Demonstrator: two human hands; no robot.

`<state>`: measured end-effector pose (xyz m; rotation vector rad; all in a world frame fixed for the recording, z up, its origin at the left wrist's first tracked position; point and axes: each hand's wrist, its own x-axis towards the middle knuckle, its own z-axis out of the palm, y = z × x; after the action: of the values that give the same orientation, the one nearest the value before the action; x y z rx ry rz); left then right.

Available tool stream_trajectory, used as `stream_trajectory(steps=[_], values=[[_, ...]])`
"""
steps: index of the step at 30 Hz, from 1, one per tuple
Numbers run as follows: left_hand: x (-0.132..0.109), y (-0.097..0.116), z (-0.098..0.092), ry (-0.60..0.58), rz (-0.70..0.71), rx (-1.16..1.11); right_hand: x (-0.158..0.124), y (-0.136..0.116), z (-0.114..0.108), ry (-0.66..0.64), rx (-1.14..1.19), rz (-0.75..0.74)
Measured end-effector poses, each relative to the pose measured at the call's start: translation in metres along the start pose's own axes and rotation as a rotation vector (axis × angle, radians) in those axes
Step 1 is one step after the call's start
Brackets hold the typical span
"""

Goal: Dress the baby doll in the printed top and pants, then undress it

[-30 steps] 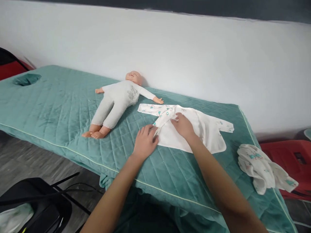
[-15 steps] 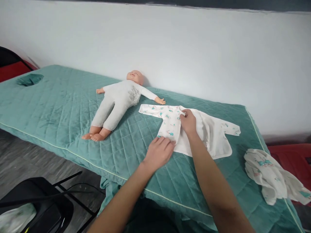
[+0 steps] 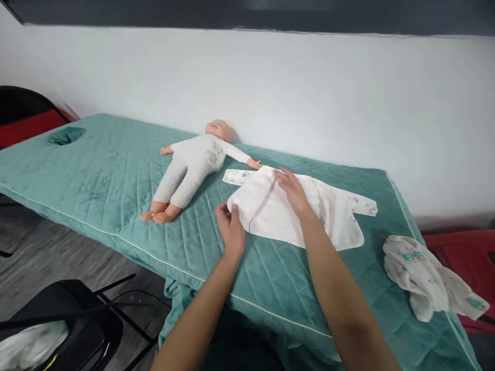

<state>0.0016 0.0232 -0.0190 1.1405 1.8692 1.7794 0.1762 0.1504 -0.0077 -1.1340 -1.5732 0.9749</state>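
A white baby shirt (image 3: 278, 216) with small printed figures lies spread on the green quilted cover, its front panels folded outward so the plain inside shows. My left hand (image 3: 231, 226) pinches the edge of the left panel between thumb and fingers. My right hand (image 3: 293, 190) is over the upper part of the shirt near the neckline, fingers stretched out, touching or just above the cloth. Left of the shirt a baby doll (image 3: 199, 159) with a white cloth body lies on its back, one arm reaching to the shirt's left sleeve.
The padded table (image 3: 124, 170) stands against a white wall (image 3: 247, 82) and has a face hole (image 3: 66, 135) at its far left. A crumpled printed garment (image 3: 421, 273) hangs over its right edge. Black chair (image 3: 77, 319) at lower left; red chair (image 3: 456, 252) at right.
The shirt's left front panel has been turned outward to the left, covering the printed side. My left hand moved left with its edge; my right hand opened its fingers and shifted slightly left.
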Motion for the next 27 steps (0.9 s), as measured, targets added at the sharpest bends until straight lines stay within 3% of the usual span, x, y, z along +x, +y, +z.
stream_trajectory(steps=[2,4,9,13,16,19,22,24,27], values=[[0.002,0.001,-0.004,0.106,0.055,0.005,-0.001,0.003,0.005,-0.022,-0.097,-0.057],[-0.001,0.005,-0.006,0.073,0.206,0.06,-0.003,0.007,0.009,-0.013,-0.257,-0.065],[-0.008,0.011,-0.003,-0.244,0.507,0.14,-0.011,0.007,0.019,-0.047,-0.385,-0.111],[-0.008,0.007,0.0,-0.484,0.638,0.171,-0.012,-0.014,0.015,-0.056,-0.418,-0.155],[-0.009,0.004,0.002,-0.573,0.711,0.205,-0.007,-0.04,-0.014,0.031,-0.426,-0.232],[-0.011,0.001,0.004,-0.629,0.729,0.268,-0.004,-0.049,-0.064,0.164,-0.475,-0.171],[-0.012,0.0,0.006,-0.662,0.706,0.332,-0.012,-0.028,-0.117,0.251,-0.693,0.016],[-0.012,-0.001,0.007,-0.662,0.69,0.356,-0.021,-0.007,-0.147,0.328,-0.816,0.215],[-0.011,-0.002,0.007,-0.658,0.664,0.358,-0.03,0.018,-0.175,0.294,-0.897,0.472]])
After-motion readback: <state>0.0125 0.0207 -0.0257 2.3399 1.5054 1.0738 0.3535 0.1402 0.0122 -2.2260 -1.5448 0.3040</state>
